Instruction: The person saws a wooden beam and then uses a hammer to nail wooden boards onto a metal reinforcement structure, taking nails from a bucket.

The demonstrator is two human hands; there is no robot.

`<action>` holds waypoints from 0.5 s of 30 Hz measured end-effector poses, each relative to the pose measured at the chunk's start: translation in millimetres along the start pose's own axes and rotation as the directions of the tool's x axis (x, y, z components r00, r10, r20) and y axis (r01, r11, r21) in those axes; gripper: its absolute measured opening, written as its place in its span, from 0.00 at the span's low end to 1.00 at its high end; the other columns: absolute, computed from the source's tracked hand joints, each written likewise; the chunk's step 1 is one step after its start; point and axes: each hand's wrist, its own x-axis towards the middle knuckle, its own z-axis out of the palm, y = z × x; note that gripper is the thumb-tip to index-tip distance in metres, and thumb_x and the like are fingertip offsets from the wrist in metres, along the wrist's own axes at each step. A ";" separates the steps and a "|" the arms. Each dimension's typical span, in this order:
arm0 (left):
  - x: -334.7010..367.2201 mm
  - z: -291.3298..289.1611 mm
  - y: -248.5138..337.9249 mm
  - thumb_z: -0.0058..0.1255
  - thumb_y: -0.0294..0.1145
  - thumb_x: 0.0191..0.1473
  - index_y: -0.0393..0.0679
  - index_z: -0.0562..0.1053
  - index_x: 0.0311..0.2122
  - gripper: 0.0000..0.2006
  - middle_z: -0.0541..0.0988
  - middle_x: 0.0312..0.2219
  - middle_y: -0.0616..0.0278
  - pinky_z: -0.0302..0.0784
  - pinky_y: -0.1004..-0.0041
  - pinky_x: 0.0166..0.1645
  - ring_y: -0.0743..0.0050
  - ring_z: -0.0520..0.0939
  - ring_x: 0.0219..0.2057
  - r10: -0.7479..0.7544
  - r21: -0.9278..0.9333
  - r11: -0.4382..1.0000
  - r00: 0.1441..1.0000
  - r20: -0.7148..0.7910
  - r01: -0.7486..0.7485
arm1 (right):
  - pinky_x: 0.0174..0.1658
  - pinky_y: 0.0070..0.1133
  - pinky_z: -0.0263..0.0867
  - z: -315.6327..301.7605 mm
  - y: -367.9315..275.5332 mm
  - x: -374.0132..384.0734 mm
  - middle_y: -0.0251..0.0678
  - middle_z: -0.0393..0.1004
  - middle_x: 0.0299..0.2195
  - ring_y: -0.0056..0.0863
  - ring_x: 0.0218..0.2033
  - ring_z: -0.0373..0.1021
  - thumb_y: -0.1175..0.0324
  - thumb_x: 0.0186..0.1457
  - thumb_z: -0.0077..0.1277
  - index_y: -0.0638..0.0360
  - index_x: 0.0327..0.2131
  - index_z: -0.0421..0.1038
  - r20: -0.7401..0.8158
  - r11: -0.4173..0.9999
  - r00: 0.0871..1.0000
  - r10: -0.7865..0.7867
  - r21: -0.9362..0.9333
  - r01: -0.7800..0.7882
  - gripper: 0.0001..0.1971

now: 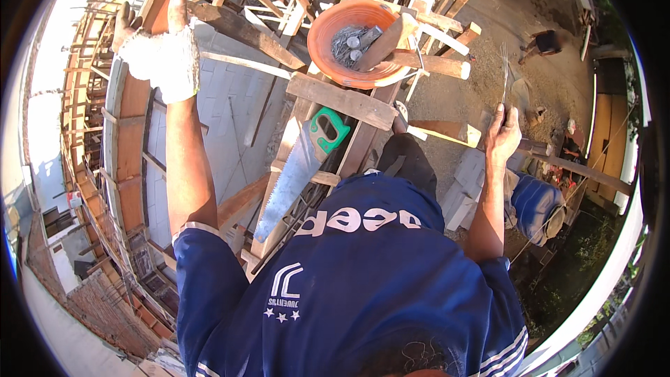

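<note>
My left hand (166, 57), in a white glove with bare fingertips, reaches out at the upper left. Its fingers are spread at the top of an upright wooden board (134, 108); whether they press on it I cannot tell. On the right, my right hand (503, 138) is bare and closed around a few thin metal wires (504, 73), which fan out upward. Between my arms, a handsaw (296, 171) with a green handle lies slanted on the timber. Beyond it, an orange basin (322, 33) holds nails (345, 43) and pieces with wooden handles (427, 62).
A short plank (342, 100) crosses the timbers before the basin. Curved wooden formwork (91, 188) runs along the left, beside a grey block wall (227, 115). Far below on the right are a blue drum (536, 202), pale blocks (466, 185) and a person (546, 43) on the ground.
</note>
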 end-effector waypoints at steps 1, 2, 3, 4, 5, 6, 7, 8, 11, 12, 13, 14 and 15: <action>8.8 12.8 -11.4 0.64 0.50 0.51 0.37 0.67 0.58 0.36 0.75 0.44 0.48 0.78 0.67 0.43 0.62 0.80 0.41 -0.014 0.055 0.998 0.999 0.046 0.012 | 0.34 0.38 0.70 21.4 27.4 -2.8 0.48 0.78 0.28 0.49 0.30 0.76 0.58 0.64 0.47 0.56 0.37 0.73 0.082 0.982 0.991 0.103 -0.169 -0.088 0.12; 14.2 31.8 -23.9 0.65 0.52 0.50 0.36 0.66 0.59 0.38 0.75 0.45 0.46 0.79 0.68 0.42 0.62 0.80 0.41 -0.022 0.053 0.998 0.994 0.105 0.017 | 0.36 0.40 0.70 38.0 39.5 -8.0 0.48 0.79 0.31 0.50 0.34 0.76 0.58 0.63 0.47 0.54 0.38 0.74 0.113 0.978 0.985 0.133 -0.174 -0.112 0.12; 24.2 37.0 -37.8 0.65 0.54 0.49 0.34 0.65 0.60 0.41 0.75 0.45 0.44 0.79 0.69 0.40 0.62 0.81 0.40 -0.019 0.045 0.999 0.989 0.147 0.012 | 0.37 0.40 0.70 61.1 54.6 -12.4 0.48 0.79 0.33 0.51 0.35 0.76 0.56 0.63 0.46 0.51 0.39 0.74 0.160 0.976 0.980 0.122 -0.201 -0.088 0.13; 26.5 55.5 -65.0 0.58 0.53 0.56 0.33 0.72 0.50 0.31 0.78 0.34 0.49 0.77 0.70 0.34 0.68 0.81 0.34 0.089 -0.097 0.992 0.992 0.087 -0.080 | 0.38 0.41 0.71 80.1 67.2 -19.7 0.47 0.80 0.35 0.52 0.36 0.76 0.53 0.63 0.46 0.49 0.41 0.75 0.206 0.969 0.972 0.115 -0.239 -0.064 0.14; 21.1 69.5 -56.3 0.59 0.46 0.56 0.36 0.74 0.46 0.23 0.78 0.40 0.52 0.73 0.72 0.45 0.72 0.78 0.42 -0.208 -0.512 0.794 0.938 0.278 0.328 | 0.40 0.40 0.72 88.8 67.7 -25.1 0.46 0.80 0.36 0.51 0.37 0.76 0.53 0.63 0.46 0.49 0.42 0.75 0.239 0.938 0.953 0.185 -0.331 -0.099 0.15; 17.6 73.8 -51.8 0.59 0.42 0.56 0.37 0.74 0.43 0.18 0.78 0.42 0.54 0.71 0.72 0.49 0.73 0.77 0.46 -0.277 -0.628 0.589 0.857 0.434 0.508 | 0.42 0.39 0.72 96.4 68.2 -30.8 0.45 0.80 0.38 0.50 0.39 0.77 0.52 0.62 0.45 0.49 0.44 0.76 0.262 0.898 0.930 0.257 -0.420 -0.130 0.16; 13.9 80.1 -46.4 0.59 0.37 0.56 0.38 0.75 0.40 0.13 0.78 0.45 0.56 0.70 0.73 0.54 0.74 0.76 0.49 -0.337 -0.667 0.336 0.746 0.575 0.665 | 0.45 0.35 0.72 92.1 59.7 -32.1 0.45 0.79 0.42 0.47 0.41 0.76 0.53 0.63 0.45 0.52 0.45 0.76 0.245 0.902 0.943 0.223 -0.419 -0.105 0.17; 12.3 77.4 -49.3 0.58 0.35 0.56 0.38 0.74 0.40 0.12 0.77 0.43 0.57 0.71 0.73 0.52 0.74 0.77 0.47 -0.327 -0.632 0.370 0.732 0.598 0.681 | 0.44 0.36 0.73 94.1 60.7 -32.8 0.46 0.79 0.41 0.47 0.41 0.76 0.55 0.63 0.45 0.53 0.43 0.75 0.226 0.909 0.960 0.164 -0.412 -0.058 0.16; 11.9 74.1 -53.2 0.55 0.42 0.59 0.35 0.74 0.40 0.17 0.76 0.30 0.56 0.74 0.71 0.38 0.71 0.77 0.32 -0.221 -0.659 0.483 0.809 0.545 0.577 | 0.43 0.36 0.73 97.1 58.8 -34.7 0.48 0.78 0.41 0.48 0.43 0.75 0.58 0.64 0.44 0.57 0.42 0.74 0.227 0.909 0.971 0.070 -0.415 0.031 0.14; 12.5 72.3 -52.2 0.54 0.47 0.61 0.33 0.74 0.41 0.21 0.75 0.25 0.55 0.75 0.70 0.32 0.70 0.77 0.26 -0.169 -0.686 0.518 0.847 0.503 0.511 | 0.43 0.36 0.73 101.3 64.3 -34.7 0.49 0.78 0.42 0.48 0.43 0.75 0.58 0.64 0.44 0.57 0.43 0.74 0.205 0.918 0.977 0.050 -0.396 0.036 0.15; 10.7 69.8 -30.9 0.52 0.41 0.62 0.36 0.73 0.34 0.16 0.70 0.18 0.62 0.72 0.70 0.30 0.72 0.71 0.20 -0.260 -0.751 0.348 0.827 0.498 0.561 | 0.44 0.36 0.73 105.9 73.2 -36.4 0.50 0.78 0.43 0.48 0.43 0.75 0.58 0.64 0.44 0.57 0.43 0.74 0.177 0.922 0.984 0.036 -0.386 0.035 0.15; 9.3 76.3 -31.4 0.54 0.40 0.61 0.35 0.74 0.35 0.15 0.68 0.18 0.63 0.72 0.70 0.29 0.72 0.69 0.20 -0.272 -0.771 0.271 0.815 0.512 0.576 | 0.45 0.35 0.73 108.2 76.1 -31.8 0.50 0.77 0.43 0.48 0.44 0.75 0.58 0.64 0.44 0.57 0.44 0.74 0.144 0.925 0.989 0.023 -0.378 0.033 0.15; 8.9 81.5 -32.0 0.54 0.40 0.60 0.35 0.74 0.35 0.15 0.68 0.17 0.63 0.72 0.70 0.29 0.73 0.69 0.19 -0.250 -0.781 0.273 0.825 0.506 0.562 | 0.46 0.35 0.73 107.5 79.1 -28.7 0.52 0.77 0.44 0.48 0.44 0.75 0.57 0.64 0.44 0.57 0.45 0.74 0.190 0.921 0.980 0.062 -0.389 0.017 0.16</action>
